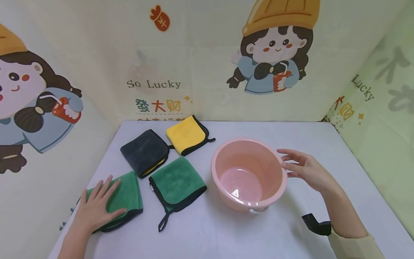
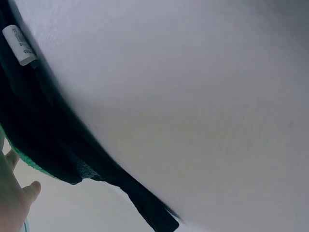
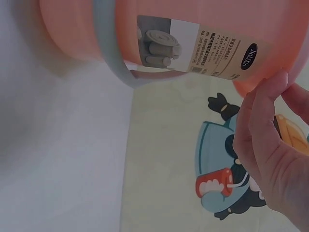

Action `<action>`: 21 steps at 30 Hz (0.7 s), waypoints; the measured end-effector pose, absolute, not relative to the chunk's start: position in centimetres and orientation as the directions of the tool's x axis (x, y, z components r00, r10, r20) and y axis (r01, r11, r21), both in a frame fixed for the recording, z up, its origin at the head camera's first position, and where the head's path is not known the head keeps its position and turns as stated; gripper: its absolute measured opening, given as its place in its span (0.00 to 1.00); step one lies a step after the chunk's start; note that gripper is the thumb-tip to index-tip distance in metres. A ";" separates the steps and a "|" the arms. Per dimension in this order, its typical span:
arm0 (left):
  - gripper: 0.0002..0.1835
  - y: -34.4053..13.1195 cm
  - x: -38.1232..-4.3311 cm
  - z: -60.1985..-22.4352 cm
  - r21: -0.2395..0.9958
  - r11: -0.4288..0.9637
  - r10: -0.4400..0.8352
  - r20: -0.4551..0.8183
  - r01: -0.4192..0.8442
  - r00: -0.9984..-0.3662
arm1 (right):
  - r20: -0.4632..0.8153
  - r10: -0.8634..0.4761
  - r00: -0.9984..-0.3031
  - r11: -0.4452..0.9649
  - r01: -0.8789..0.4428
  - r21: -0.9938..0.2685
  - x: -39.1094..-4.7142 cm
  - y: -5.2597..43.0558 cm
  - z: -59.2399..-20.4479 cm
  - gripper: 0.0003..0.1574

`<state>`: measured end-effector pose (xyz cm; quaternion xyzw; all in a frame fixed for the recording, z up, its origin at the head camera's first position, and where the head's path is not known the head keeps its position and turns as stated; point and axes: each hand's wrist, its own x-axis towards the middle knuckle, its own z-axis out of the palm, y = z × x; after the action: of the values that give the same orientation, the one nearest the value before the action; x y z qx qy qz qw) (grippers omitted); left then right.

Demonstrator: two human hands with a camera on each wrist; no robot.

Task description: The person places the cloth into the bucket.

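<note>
My left hand (image 1: 98,207) lies with spread fingers on a folded green towel (image 1: 129,190) with a black border. In the left wrist view, the dark underside of a towel (image 2: 43,116) shows, with a white tag and a hanging loop. A pink bucket (image 1: 223,183) stands upright at centre right, its inside bare. The fingertips of my right hand (image 1: 305,167) touch the bucket's rim from its right side, fingers fairly straight. A paper label (image 3: 207,48) and a pale handle (image 3: 106,38) show on the bucket's side in the right wrist view.
Another green towel (image 1: 179,181) lies between the left hand and the bucket. Behind it are a dark grey towel (image 1: 143,151) and a yellow towel (image 1: 187,135). A black strap (image 1: 317,225) sits by the right wrist. Printed cloth walls (image 1: 207,72) enclose the white table (image 1: 226,233).
</note>
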<state>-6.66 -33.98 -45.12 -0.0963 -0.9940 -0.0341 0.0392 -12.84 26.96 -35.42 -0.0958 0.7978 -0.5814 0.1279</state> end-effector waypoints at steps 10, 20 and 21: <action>0.55 -34.2 -6.6 -45.5 0.147 0.960 0.239 0.016 0.238 -0.971 | -0.098 -0.297 -0.950 0.305 0.004 -0.952 -12.9 27.0 -35.4 0.31; 0.51 -33.7 -6.8 -45.9 0.166 0.942 0.292 0.022 0.292 -0.956 | -0.099 -0.298 -0.949 0.302 0.004 -0.953 -13.0 27.0 -35.5 0.29; 0.51 -33.6 -6.8 -45.9 0.164 0.941 0.296 0.026 0.297 -0.955 | -0.097 -0.299 -0.949 0.297 0.004 -0.955 -13.0 27.0 -35.5 0.29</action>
<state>-6.85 -33.63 -45.95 -0.1505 -0.9851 -0.0833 0.0007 -13.04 26.99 -35.53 -0.0928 0.7947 -0.5857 0.1295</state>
